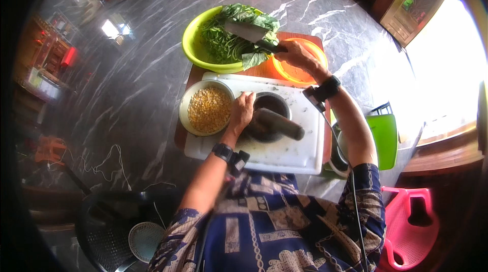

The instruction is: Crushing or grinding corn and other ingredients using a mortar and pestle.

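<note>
My right hand [295, 55] grips the dark handle of a broad-bladed kitchen knife [248, 31], whose blade lies over cut leafy greens [225, 43] in a lime-green plastic basin [190, 53]. My left hand [243, 110] is at the left rim of a dark stone mortar [264, 135]; whether it grips the rim or something small, I cannot tell. A stone pestle [284, 124] leans in the mortar, its thick end towards the lower right. Left of my left hand, a pale bowl [183, 114] holds yellow corn kernels [209, 110]. Mortar and bowl are on a white cutting board [305, 150].
An orange bowl [320, 53] stands on the low wooden table [318, 39] behind the board. A green plastic chair [382, 140] and a pink one [413, 230] are at the right. A black chair [103, 230] with a small basket [146, 242] is at the lower left.
</note>
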`<state>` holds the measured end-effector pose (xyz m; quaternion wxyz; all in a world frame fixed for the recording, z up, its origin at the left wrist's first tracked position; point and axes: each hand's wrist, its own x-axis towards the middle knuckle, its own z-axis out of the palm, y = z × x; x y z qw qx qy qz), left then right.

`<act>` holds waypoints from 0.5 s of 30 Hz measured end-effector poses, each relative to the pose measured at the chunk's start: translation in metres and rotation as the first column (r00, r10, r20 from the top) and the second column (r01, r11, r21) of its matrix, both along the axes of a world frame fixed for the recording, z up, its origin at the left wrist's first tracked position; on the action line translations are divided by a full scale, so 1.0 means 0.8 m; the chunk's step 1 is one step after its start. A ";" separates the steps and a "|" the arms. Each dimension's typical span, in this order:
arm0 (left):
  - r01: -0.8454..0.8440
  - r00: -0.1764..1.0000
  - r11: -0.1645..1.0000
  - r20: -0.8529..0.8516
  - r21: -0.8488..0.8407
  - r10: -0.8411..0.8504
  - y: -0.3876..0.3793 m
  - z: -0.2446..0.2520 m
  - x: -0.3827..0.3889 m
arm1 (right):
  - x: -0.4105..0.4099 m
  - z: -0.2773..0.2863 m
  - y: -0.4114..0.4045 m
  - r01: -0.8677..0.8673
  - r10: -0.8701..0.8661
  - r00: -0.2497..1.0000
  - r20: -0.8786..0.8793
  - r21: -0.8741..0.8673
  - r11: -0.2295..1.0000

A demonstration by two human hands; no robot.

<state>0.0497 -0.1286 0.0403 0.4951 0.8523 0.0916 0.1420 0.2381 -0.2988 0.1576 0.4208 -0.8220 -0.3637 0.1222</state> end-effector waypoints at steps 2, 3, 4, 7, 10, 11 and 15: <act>-0.015 1.000 0.999 0.005 -0.029 0.016 -0.004 0.004 -0.002 | 0.017 0.003 0.025 0.013 -0.011 0.999 -0.046 0.037 0.999; -0.021 1.000 0.999 0.015 -0.033 0.021 -0.005 0.008 -0.005 | 0.015 0.021 0.031 -0.046 0.058 0.987 -0.147 0.085 0.995; -0.025 0.999 0.999 0.024 -0.036 0.026 -0.006 0.011 -0.007 | 0.022 0.005 0.040 0.017 0.074 0.963 -0.261 0.330 0.944; -0.016 1.000 0.997 -0.008 -0.079 0.016 -0.002 0.010 -0.010 | 0.050 -0.016 0.025 0.160 -0.183 0.975 0.128 0.169 0.972; 0.035 0.999 0.994 -0.031 -0.107 -0.039 -0.017 0.024 -0.002 | 0.080 -0.101 -0.067 0.342 -0.279 0.666 0.692 0.049 0.939; 0.044 0.998 0.993 -0.039 -0.107 -0.048 -0.017 0.021 -0.001 | 0.073 -0.111 -0.079 0.351 -0.285 0.668 0.687 0.046 0.935; -0.028 0.997 0.992 -0.069 -0.119 0.020 -0.001 0.006 -0.003 | -0.065 -0.118 -0.104 0.530 -0.452 0.839 -0.302 0.272 0.803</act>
